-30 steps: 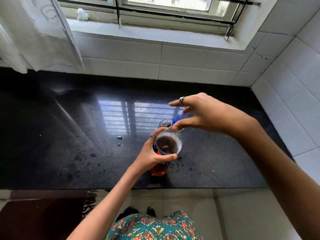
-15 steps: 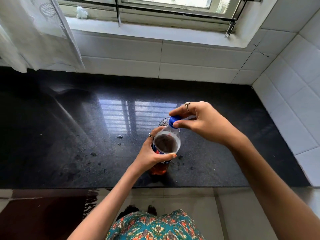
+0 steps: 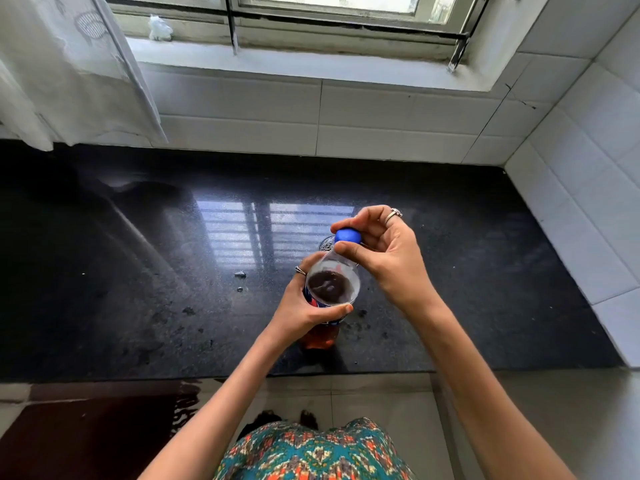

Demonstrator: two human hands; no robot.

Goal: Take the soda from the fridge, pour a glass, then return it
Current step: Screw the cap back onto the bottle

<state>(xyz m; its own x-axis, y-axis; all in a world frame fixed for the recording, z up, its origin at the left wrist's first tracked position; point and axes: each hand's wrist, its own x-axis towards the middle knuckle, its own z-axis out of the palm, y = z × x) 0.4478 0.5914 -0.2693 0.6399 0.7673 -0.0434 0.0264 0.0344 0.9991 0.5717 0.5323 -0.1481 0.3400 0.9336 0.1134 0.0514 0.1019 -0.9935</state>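
Observation:
A clear plastic soda bottle (image 3: 331,287) with dark cola and a blue-red label stands upright on the black granite counter (image 3: 138,271). My left hand (image 3: 299,315) is wrapped around its body. My right hand (image 3: 388,258) pinches the blue cap (image 3: 347,236) on the bottle's neck between thumb and fingers. A glass (image 3: 325,243) stands just behind the bottle; only part of its rim shows, and its contents are hidden.
White tiled walls rise behind the counter and on the right (image 3: 571,188). A window sill (image 3: 277,60) runs above the back wall. A white curtain (image 3: 62,74) hangs at the far left. A few droplets (image 3: 240,274) lie left of the bottle.
My right hand has come down onto the bottle's neck with the blue cap and now grips it there. My left hand keeps holding the bottle in place.

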